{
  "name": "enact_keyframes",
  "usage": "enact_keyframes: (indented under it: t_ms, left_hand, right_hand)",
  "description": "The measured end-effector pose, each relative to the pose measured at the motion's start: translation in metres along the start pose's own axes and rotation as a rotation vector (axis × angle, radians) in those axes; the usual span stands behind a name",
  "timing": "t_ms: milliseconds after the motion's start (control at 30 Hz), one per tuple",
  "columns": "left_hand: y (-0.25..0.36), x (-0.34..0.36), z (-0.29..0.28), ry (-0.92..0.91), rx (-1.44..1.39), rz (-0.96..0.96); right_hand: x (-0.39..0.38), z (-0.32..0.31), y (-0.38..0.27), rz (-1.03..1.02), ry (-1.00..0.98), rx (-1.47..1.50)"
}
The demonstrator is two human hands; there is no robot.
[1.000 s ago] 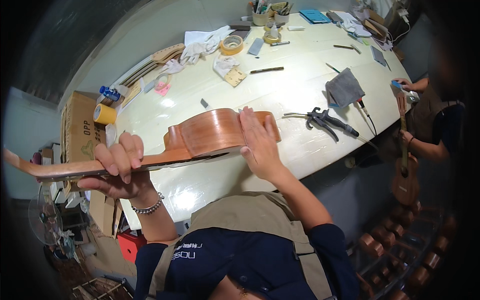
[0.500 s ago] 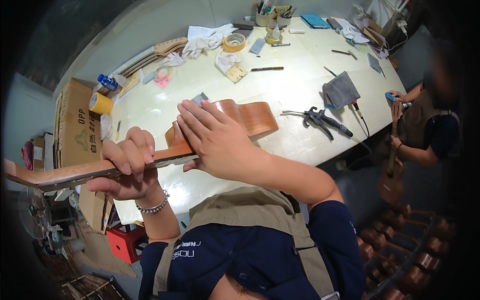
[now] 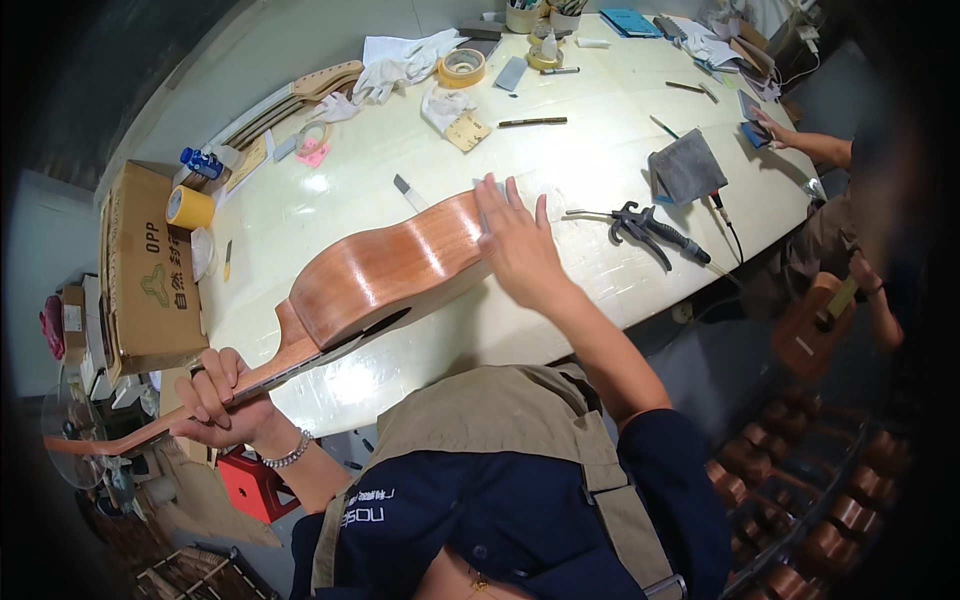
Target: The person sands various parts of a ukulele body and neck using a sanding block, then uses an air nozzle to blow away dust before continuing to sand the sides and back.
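A reddish-brown ukulele [image 3: 390, 265] is tilted over the near edge of the table, its body side facing up. My left hand [image 3: 225, 400] is closed around the neck, near the headstock end at the lower left. At the far end of the body lies my right hand [image 3: 518, 245], fingers stretched and a little apart on the wood. A grey piece like sandpaper [image 3: 489, 185] peeks out past its fingertips; most of it is hidden. Just beyond the body, a small flat tool with a dark end [image 3: 408, 192] lies on the table.
A black air blow gun [image 3: 645, 232] and a grey block [image 3: 686, 168] lie to the right. Tape rolls [image 3: 461, 68], white gloves [image 3: 405, 65] and a marker [image 3: 533, 122] lie farther back. A cardboard box [image 3: 155, 270] stands left. A co-worker [image 3: 840, 240] holds another ukulele at right.
The ukulele has shifted toward the lower left with my left hand, showing more of its body. My right hand has moved right, from the neck heel to the body's far end.
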State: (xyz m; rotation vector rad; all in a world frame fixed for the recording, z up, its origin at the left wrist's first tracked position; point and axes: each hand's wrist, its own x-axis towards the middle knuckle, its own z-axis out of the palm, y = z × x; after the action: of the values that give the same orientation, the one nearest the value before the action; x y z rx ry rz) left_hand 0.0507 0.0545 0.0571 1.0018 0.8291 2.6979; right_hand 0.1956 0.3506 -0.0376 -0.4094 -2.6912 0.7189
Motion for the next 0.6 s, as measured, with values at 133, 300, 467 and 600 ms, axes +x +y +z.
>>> enact_keyframes:
  t_ms: [133, 300, 467, 600]
  left_hand:
    - [0.002, -0.002, -0.005, 0.050, 0.001, -0.003]
    - [0.021, -0.015, -0.053, 0.280, -0.094, 0.031]
    - [0.011, -0.045, -0.097, 1.150, 0.242, -0.024]
    - [-0.010, -0.115, -0.213, 1.350, 0.338, -0.496]
  right_hand:
    - [-0.001, 0.005, -0.031, -0.195, -0.024, -0.074]
    - [0.019, 0.001, -0.035, -0.057, 0.021, -0.195]
    - [0.023, 0.018, -0.079, -0.286, 0.043, 0.000]
    - [0.018, 0.041, -0.034, -0.009, -0.072, 0.651]
